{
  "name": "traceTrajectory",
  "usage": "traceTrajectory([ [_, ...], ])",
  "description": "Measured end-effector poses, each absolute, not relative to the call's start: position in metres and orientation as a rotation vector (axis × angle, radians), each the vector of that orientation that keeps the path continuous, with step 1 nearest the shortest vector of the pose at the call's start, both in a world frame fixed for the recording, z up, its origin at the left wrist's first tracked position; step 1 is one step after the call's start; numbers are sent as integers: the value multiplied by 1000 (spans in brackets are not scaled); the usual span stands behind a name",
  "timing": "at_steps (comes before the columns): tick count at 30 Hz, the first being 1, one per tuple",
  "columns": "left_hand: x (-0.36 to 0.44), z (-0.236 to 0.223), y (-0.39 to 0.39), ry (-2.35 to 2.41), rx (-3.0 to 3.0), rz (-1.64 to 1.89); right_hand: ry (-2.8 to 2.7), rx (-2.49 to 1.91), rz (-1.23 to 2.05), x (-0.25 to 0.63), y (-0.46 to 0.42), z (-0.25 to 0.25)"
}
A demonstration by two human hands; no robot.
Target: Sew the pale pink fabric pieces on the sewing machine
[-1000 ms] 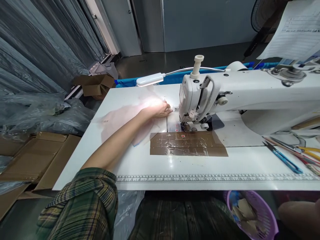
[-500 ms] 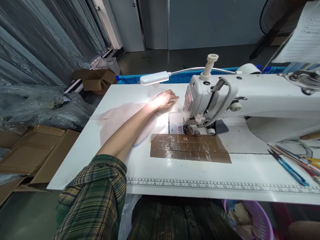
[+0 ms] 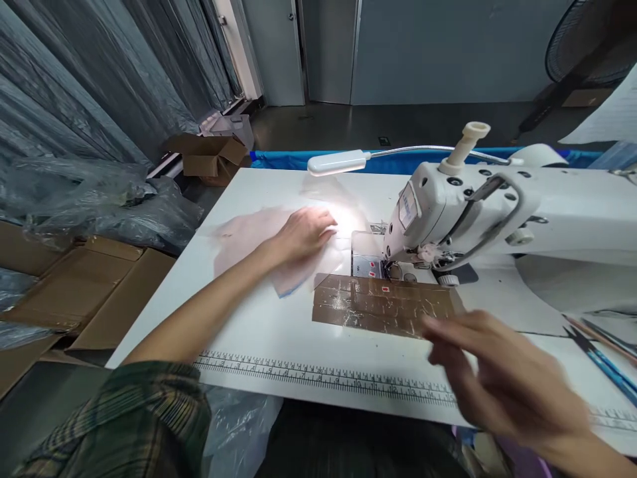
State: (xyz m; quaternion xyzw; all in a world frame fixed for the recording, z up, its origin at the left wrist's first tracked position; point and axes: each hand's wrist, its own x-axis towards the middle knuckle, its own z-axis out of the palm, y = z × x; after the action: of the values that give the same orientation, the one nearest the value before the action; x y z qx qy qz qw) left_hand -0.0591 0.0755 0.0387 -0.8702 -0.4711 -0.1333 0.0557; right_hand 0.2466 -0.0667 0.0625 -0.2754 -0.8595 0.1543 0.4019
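Shifted across white table (image 3: 288, 338), away from sewing machine (image 3: 557, 206), over sheer pink fabric (image 3: 243, 236) left of brown tape (image 3: 355, 307), with left hand (image 3: 306, 232), fingers bent; reached above table's front with right hand (image 3: 512, 382), fingers loosely curled. Cannot tell whether gripping anything.

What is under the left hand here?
Sheer pale pink cloth shows around the left hand, spread on the white table. The hand covers whatever is directly beneath its palm, so folds or other pieces there cannot be seen.
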Motion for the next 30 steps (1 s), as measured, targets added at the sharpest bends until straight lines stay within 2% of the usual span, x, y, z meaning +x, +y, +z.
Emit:
traceTrajectory([
  [5, -60, 23, 7, -1300, -2750, -456, -2330, -633, 468, 175, -15, 31],
  [12, -62, 3, -6, -1296, -2737, -679, -2252, -1202, 281, 130, 59, -20],
  [15, -57, 1, -8, -1242, -2703, -790, -2150, -1302, 261, 124, 75, -34],
  [20, -32, -3, -28, -797, -2938, -917, -2056, -1319, 293, 122, 81, -41],
  [24, -23, 1, -36, -435, -3147, -1066, -2012, -1178, 355, 127, 73, -33],
  [27, -34, 9, -29, -636, -3046, -1279, -2060, -898, 401, 136, 58, -28],
  [30, -50, 12, -18, -968, -2789, -1351, -2240, -705, 394, 150, 34, -25],
])
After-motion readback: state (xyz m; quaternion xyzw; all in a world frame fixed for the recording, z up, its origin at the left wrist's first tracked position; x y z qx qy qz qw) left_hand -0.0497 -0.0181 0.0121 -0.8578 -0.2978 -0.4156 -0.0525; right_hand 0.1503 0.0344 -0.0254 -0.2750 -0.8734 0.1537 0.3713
